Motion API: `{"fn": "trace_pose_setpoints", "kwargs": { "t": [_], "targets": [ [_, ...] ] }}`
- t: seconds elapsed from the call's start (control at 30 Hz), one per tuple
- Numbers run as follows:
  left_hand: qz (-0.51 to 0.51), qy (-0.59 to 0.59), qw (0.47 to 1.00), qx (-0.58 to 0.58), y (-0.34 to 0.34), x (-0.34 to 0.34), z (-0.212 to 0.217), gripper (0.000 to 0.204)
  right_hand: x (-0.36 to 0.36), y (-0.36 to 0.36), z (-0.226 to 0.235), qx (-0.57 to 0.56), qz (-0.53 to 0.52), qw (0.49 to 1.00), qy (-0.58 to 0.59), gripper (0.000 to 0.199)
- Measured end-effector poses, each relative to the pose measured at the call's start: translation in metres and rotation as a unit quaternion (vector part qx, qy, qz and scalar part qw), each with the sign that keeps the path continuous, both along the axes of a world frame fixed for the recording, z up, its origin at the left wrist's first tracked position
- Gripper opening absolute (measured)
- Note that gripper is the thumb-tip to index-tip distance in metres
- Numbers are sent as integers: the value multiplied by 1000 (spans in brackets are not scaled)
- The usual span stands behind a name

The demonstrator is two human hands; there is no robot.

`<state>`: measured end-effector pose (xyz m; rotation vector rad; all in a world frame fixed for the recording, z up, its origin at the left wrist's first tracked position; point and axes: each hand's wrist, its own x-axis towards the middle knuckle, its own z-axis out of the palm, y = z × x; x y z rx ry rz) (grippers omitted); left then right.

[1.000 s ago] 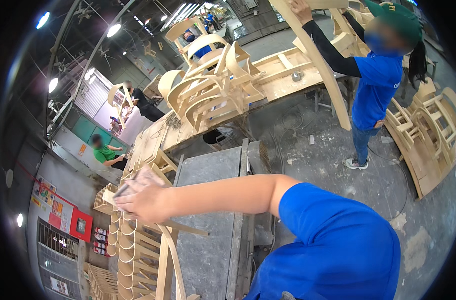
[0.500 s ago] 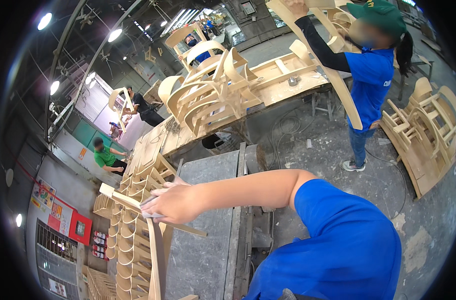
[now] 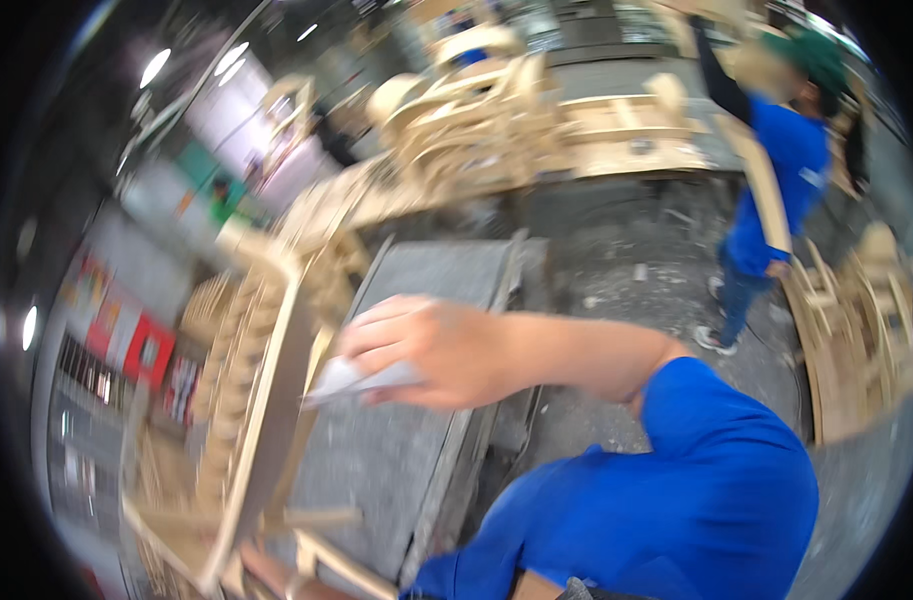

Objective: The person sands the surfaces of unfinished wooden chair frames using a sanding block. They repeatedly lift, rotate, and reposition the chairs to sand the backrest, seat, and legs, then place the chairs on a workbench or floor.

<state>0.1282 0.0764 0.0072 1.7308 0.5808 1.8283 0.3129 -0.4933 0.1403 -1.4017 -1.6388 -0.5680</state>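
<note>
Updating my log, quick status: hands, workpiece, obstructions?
Right hand grips grey sheet beside wooden frame. Left hand blurred, at frame's lower end. Stacked wooden parts beyond.

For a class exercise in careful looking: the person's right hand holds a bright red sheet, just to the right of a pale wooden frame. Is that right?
Not quite: the sheet is pale grey, not bright red, as the head view shows. The person's right hand does hold it, just to the right of a pale wooden frame.

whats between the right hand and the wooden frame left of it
In the head view, a grey sheet held in the right hand juts toward the wooden frame; blur hides whether it touches.
</note>
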Motion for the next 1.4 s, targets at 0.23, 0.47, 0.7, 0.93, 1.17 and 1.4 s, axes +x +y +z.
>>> {"fn": "trace_pose_setpoints", "kwargs": {
  "t": [0.23, 0.47, 0.7, 0.93, 1.17, 1.4],
  "targets": [
    [-5, -122, 988, -97, 67, -47, -14, 60, -43, 29, -18, -261, 139, 955, -11, 19],
    [-50, -101, 988, -102, 67, -52, -14, 57, -72, 53, 5, -134, 64, 989, -22, 10],
    [-25, -71, 995, -66, 64, -46, -21, 45, -104, 117, 9, -44, 12, 991, -129, 13],
    [-23, -71, 993, -88, 89, -50, -36, 40, -120, 166, 18, 79, -19, 986, -149, 11],
    [-18, 5, 999, -34, 53, -50, -19, 47, -107, 154, 4, 81, -49, 986, -135, 14],
    [-233, 34, 967, -99, -31, -14, 38, 51, 48, 137, 71, -16, -7, 999, 28, 19]
  ]
}}
